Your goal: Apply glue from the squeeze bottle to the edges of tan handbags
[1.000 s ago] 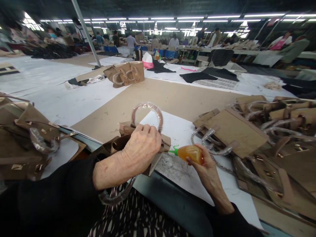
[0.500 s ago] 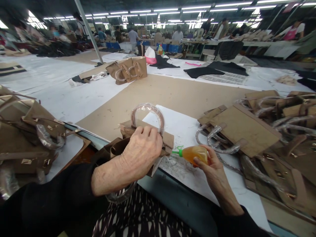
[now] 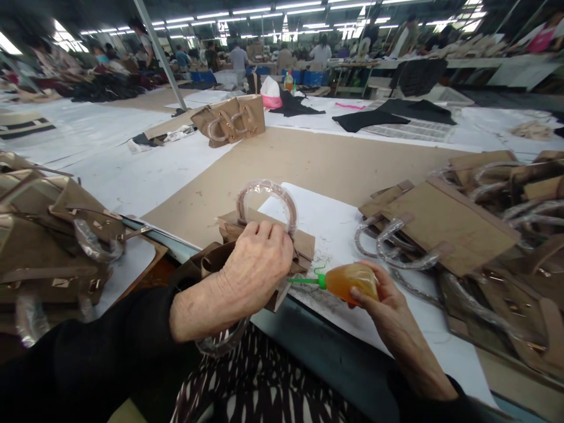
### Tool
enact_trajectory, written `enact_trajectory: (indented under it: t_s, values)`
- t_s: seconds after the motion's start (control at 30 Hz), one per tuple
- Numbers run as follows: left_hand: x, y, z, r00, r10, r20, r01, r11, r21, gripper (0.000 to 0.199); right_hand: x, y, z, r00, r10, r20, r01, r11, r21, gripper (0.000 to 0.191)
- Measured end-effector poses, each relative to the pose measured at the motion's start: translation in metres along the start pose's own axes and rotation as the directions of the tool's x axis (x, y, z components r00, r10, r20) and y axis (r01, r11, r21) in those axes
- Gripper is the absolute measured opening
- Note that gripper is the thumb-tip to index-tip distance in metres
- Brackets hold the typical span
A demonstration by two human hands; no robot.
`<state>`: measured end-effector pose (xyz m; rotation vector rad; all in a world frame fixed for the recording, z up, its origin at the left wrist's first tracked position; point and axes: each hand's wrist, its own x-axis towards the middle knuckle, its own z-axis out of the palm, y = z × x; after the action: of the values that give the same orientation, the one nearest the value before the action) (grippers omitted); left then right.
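In front of me a brown handbag (image 3: 304,244) lies at the table's near edge, with one plastic-wrapped handle (image 3: 291,205) arching up and another hanging below. My left hand (image 3: 259,258) is closed over the bag near the base of the upper handle; its fingertips are hidden behind the knuckles. My right hand (image 3: 383,299) grips a squeeze bottle (image 3: 348,281) of amber liquid. The bottle lies nearly level, its long green nozzle pointing left at the bag, close beside my left hand. The nozzle's tip is near the bag's side; whether it touches, I cannot tell.
Brown handbags with wrapped handles are piled at right (image 3: 462,229) and at left (image 3: 66,235). Another handbag (image 3: 233,120) stands farther back. White paper (image 3: 317,217) and brown board (image 3: 343,155) cover the table. Black pieces (image 3: 370,121) lie beyond; people work in the background.
The bottle's green nozzle now shows longer and reaches further left, close to the bag. My left hand keeps its hold on the bag. The whole view has shifted slightly.
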<state>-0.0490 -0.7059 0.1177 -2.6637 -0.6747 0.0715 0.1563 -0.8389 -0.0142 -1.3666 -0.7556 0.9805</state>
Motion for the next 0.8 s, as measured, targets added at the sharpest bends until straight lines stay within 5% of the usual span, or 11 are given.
enact_trajectory:
  t_s: [0.53, 0.8]
  values:
    - [-0.003, 0.002, 0.008, 0.999, 0.019, -0.047, -0.018, 1.000, 0.016, 0.016, -0.029, -0.006, 0.009, 0.998, 0.064, 0.028, -0.065, 0.996, 0.061, 0.045]
    - [-0.003, 0.002, 0.008, 0.998, 0.012, -0.060, -0.011, 1.000, 0.029, 0.014, -0.047, -0.007, 0.022, 0.991, 0.114, -0.066, -0.105, 0.987, 0.124, 0.053]
